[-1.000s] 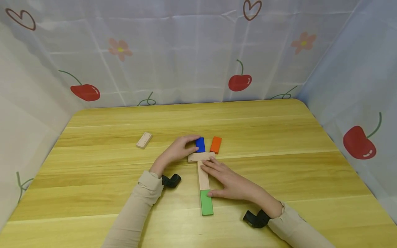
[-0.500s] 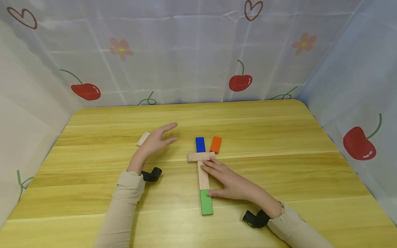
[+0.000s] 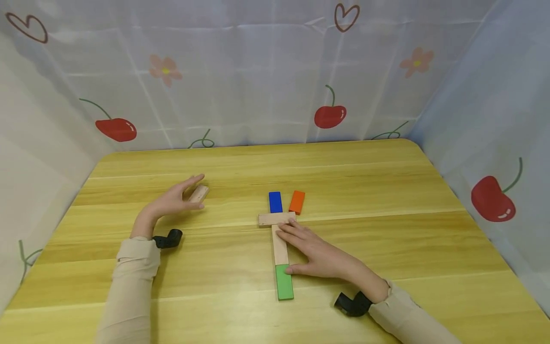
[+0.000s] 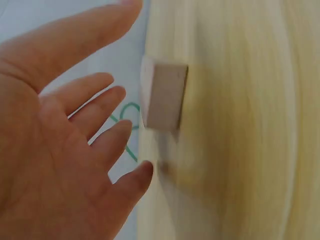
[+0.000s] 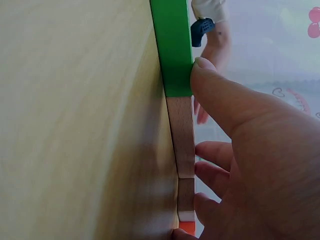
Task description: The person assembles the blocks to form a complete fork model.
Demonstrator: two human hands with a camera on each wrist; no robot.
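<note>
My left hand (image 3: 171, 199) hovers with spread fingers beside a loose plain wooden block (image 3: 199, 194) on the left of the table. In the left wrist view that wooden block (image 4: 166, 96) stands apart from the fingertips. My right hand (image 3: 320, 252) lies over a row of blocks, fingers extended. Its thumb touches the green block (image 3: 284, 284), and its fingertips rest on the lengthwise wooden block (image 3: 280, 248) and the crosswise wooden block (image 3: 270, 219). A blue block (image 3: 275, 202) continues the row beyond the crosspiece. The orange block (image 3: 297, 202) sits slightly angled at the crosspiece's far right.
The wood-grain table (image 3: 365, 181) has white curtains (image 3: 245, 71) printed with cherries, flowers and hearts behind it and along both sides. Each wrist carries a small black camera, one of them the left camera (image 3: 168, 239).
My left hand has left the blue block and moved leftward across the table to the loose wooden block. The right hand and the row of blocks have stayed in place.
</note>
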